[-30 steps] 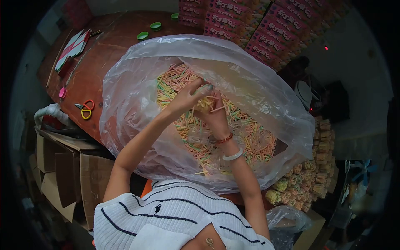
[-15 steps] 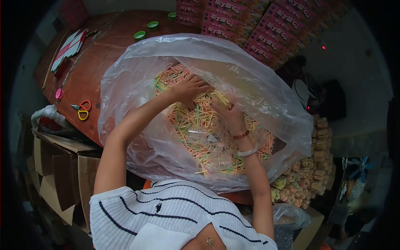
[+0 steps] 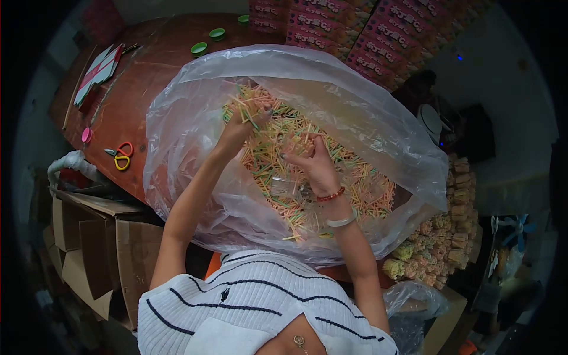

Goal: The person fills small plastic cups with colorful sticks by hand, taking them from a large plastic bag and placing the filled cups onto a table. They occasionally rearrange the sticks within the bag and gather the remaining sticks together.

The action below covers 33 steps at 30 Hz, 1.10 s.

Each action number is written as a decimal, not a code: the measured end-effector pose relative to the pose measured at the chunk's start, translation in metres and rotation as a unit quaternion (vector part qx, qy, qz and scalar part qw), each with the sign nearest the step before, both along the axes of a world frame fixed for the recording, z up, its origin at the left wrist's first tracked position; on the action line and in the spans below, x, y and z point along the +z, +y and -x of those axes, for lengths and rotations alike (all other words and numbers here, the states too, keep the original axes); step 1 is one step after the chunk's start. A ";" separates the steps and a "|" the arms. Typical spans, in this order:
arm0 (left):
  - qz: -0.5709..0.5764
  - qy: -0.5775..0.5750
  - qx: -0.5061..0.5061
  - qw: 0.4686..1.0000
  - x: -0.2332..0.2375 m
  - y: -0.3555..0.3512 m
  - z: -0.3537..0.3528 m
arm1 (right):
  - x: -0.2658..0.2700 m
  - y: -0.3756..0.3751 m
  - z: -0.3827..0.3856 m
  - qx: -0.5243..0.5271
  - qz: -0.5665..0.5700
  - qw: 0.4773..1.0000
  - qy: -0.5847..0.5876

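Note:
A large clear plastic bag [image 3: 195, 112] lies wide open in front of me, filled with thin pastel sticks [image 3: 278, 207] in pink, yellow, orange and green. My left hand [image 3: 238, 129] is raised over the left part of the pile, its fingers closed round a loose bunch of sticks [image 3: 253, 106]. To its right, my right hand [image 3: 321, 168] has thumb and fingers round what looks like a clear plastic container [image 3: 299, 144] with sticks in it; its outline is hard to make out. Another clear container [image 3: 284, 187] lies on the sticks below.
Scissors [image 3: 122, 157], a pink cup [image 3: 87, 135] and green cups [image 3: 199, 49] stand on the brown table [image 3: 148, 65]. Printed pink boxes [image 3: 378, 59] are stacked behind. Many bundles of sticks [image 3: 438, 248] lie at right. Open cardboard boxes [image 3: 139, 254] stand at lower left.
My left hand has come up and left out of the pile with a bunch of sticks. My right hand has shifted slightly left and down, its hold turned.

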<state>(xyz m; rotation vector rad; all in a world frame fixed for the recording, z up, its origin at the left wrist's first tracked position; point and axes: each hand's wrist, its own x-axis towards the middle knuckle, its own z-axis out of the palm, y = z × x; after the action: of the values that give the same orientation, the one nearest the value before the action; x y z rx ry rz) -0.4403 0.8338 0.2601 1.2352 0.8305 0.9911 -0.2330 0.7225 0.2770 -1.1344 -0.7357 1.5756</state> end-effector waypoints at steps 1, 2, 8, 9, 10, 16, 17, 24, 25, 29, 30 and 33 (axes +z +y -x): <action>-0.002 0.000 0.003 1.000 0.006 -0.006 0.001 | -0.011 0.002 0.007 -0.028 -0.077 0.987 -0.141; 0.053 -0.059 0.011 0.997 0.013 -0.013 0.000 | -0.019 0.003 0.013 -0.056 -0.152 0.946 -0.279; 0.054 -0.053 0.027 0.997 0.051 -0.047 -0.023 | -0.023 -0.001 0.035 -0.082 -0.195 0.903 -0.373; 0.007 0.044 0.038 0.998 0.052 -0.053 -0.029 | -0.025 0.001 0.037 -0.082 -0.196 0.903 -0.373; -0.020 0.034 0.030 0.999 0.049 -0.059 -0.034 | -0.029 0.004 0.039 -0.095 -0.228 0.898 -0.363; -0.009 -0.047 -0.011 0.999 0.047 -0.075 -0.040 | -0.026 0.000 0.042 -0.095 -0.232 0.912 -0.326; -0.012 -0.047 -0.013 0.999 0.048 -0.072 -0.041 | -0.015 -0.001 0.042 -0.105 -0.220 0.915 -0.321; -0.113 0.042 -0.059 0.991 0.058 -0.048 -0.047 | 0.004 0.000 0.033 -0.118 -0.203 0.920 -0.314; -0.126 0.010 -0.036 0.991 0.067 -0.047 -0.046 | -0.002 0.009 0.032 -0.119 -0.205 0.919 -0.316; -0.139 0.013 -0.028 0.990 0.063 -0.036 -0.031 | -0.011 0.016 0.019 -0.099 -0.217 0.931 -0.276; -0.127 0.054 -0.033 0.990 0.063 -0.033 -0.027 | -0.018 0.017 0.017 -0.127 -0.202 0.926 -0.292; -0.114 0.052 -0.041 0.991 0.056 -0.029 -0.012 | -0.031 0.015 0.013 -0.138 -0.206 0.904 -0.348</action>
<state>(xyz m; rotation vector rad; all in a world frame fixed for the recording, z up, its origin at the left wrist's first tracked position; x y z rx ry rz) -0.4279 0.8045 0.3160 1.5162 0.7540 0.9813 -0.2461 0.7375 0.2462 -1.4030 -1.2417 0.6996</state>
